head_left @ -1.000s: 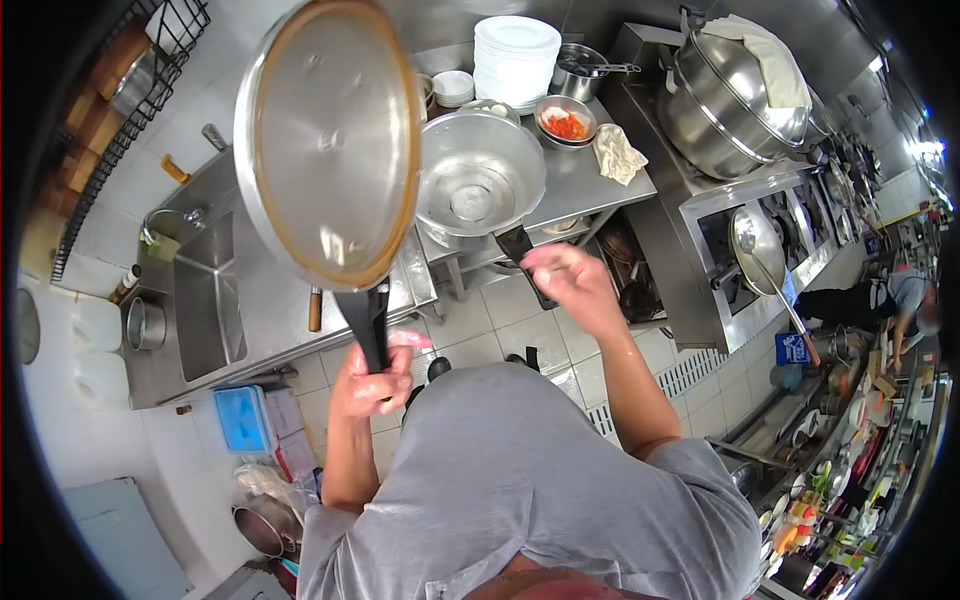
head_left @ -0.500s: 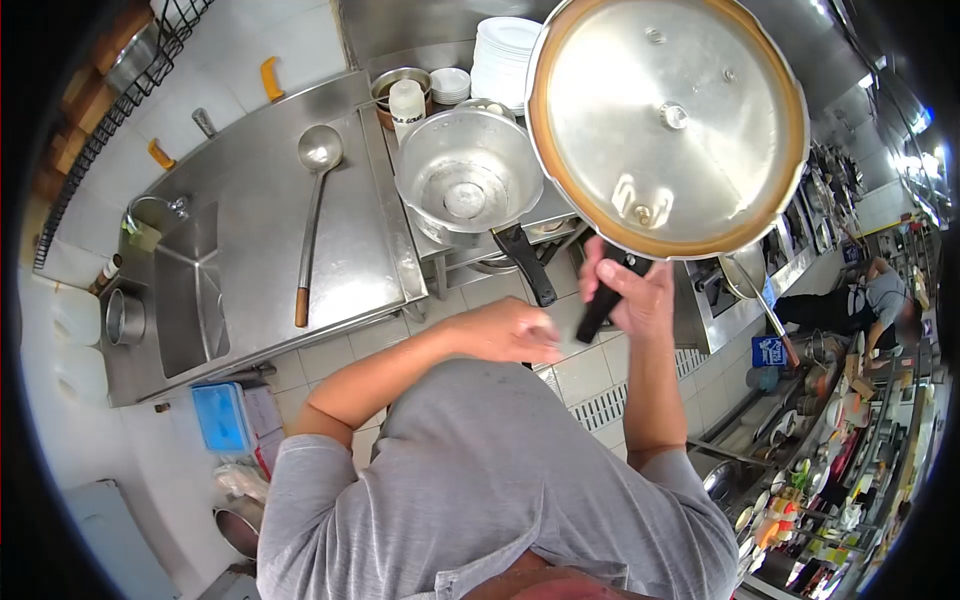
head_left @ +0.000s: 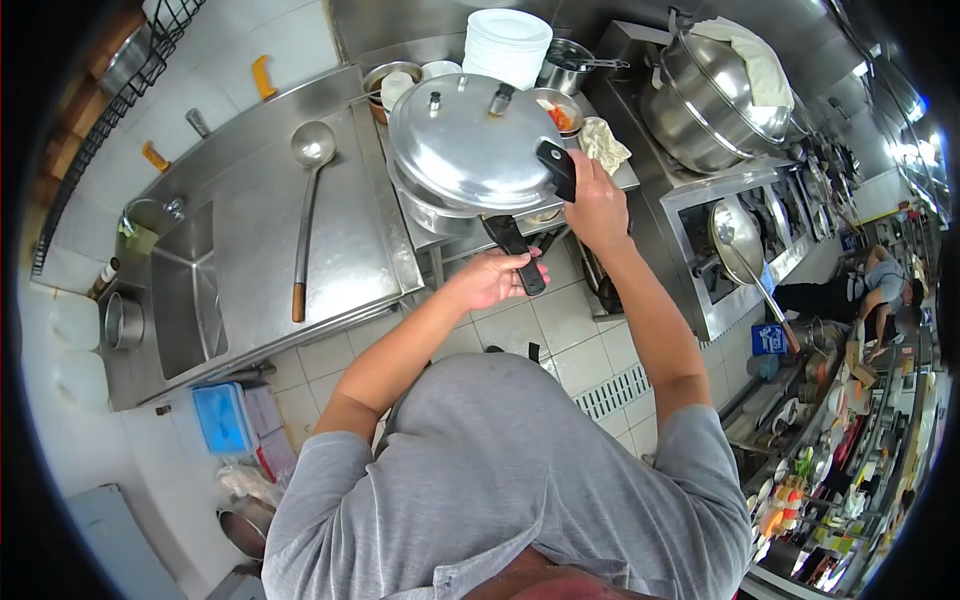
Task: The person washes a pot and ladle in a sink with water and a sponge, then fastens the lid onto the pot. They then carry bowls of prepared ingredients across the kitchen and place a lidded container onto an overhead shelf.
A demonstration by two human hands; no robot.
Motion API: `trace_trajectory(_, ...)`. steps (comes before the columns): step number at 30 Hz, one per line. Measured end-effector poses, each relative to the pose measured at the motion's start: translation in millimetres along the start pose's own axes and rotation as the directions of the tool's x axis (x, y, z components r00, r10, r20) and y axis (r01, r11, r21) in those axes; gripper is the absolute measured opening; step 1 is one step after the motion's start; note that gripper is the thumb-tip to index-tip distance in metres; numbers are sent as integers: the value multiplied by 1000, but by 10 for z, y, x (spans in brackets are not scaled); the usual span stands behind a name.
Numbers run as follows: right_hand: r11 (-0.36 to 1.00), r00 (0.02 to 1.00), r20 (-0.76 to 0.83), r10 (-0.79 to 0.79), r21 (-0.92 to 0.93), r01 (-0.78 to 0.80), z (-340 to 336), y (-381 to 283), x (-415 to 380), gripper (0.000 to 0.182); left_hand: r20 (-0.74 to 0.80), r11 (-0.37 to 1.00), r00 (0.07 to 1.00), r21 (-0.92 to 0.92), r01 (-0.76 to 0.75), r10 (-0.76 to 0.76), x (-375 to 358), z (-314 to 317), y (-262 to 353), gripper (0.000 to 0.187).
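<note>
My right hand (head_left: 597,203) is wrapped around the black handle of a round silver pressure cooker lid (head_left: 465,140). The lid lies over the mouth of the pressure cooker pot (head_left: 432,212), its top side up and its handle off to the right of the pot's handle. Below it, my left hand (head_left: 492,280) grips the black pot handle (head_left: 512,255) from underneath, near its end. Only the pot's lower left wall shows; the lid hides its inside.
A long ladle (head_left: 308,200) lies on the steel counter beside the sink (head_left: 185,300). Stacked white plates (head_left: 508,45) stand behind the cooker. To the right are a large steel pot (head_left: 705,100) and a stove (head_left: 725,250). Farther right, another person (head_left: 875,290) bends over.
The lid has come down from the upper right, turned over and now covers the pot. My left hand has moved up onto the pot handle.
</note>
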State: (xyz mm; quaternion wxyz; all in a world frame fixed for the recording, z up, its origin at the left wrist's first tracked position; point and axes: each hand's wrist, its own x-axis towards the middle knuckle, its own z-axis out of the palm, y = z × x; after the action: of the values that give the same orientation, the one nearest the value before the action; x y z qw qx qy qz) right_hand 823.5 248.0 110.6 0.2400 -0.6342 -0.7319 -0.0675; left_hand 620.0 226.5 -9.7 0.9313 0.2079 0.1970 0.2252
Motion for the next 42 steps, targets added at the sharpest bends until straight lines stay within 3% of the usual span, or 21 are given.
trace_trajectory(1,998,997,-47,-61,-22,60,73,21,43,68,-17,1000,1000,21,9,-8,-50,-11,8,40)
trace_trajectory(5,987,992,14,-124,-99,125,283,30,165,65,-69,998,998,63,9,-5,-187,-30,25,44)
trace_trajectory(14,969,984,29,-175,-170,178,608,14,191,59,-93,996,995,86,-32,40,-239,-36,12,44)
trace_trajectory(20,963,995,84,-58,-259,78,664,-44,236,42,-86,994,995,101,-44,53,-280,19,33,43)
trace_trajectory(24,979,996,92,-19,-199,37,698,5,205,40,-60,988,996,148,-51,60,-375,-81,64,46)
trace_trajectory(27,989,987,144,73,-140,-53,677,-64,153,42,-69,998,996,22,-55,56,-500,-96,78,50)
trace_trajectory(30,982,967,173,187,-2,-190,562,-180,-5,45,-11,946,999,-321,-38,37,-499,-154,222,48)
trace_trajectory(34,908,931,115,346,207,-363,521,-187,-334,48,84,946,996,-324,-2,31,-546,-330,241,44)
trace_trajectory(35,889,924,87,372,254,-382,459,-166,-409,47,-73,969,997,-245,-28,10,-608,-319,194,41)
trace_trajectory(39,769,863,52,503,430,-474,170,-26,-745,49,-306,954,948,299,12,84,-918,-71,119,40)
trace_trajectory(42,668,798,43,601,522,-531,50,171,-1064,43,-347,654,893,752,82,288,-1101,112,266,37)
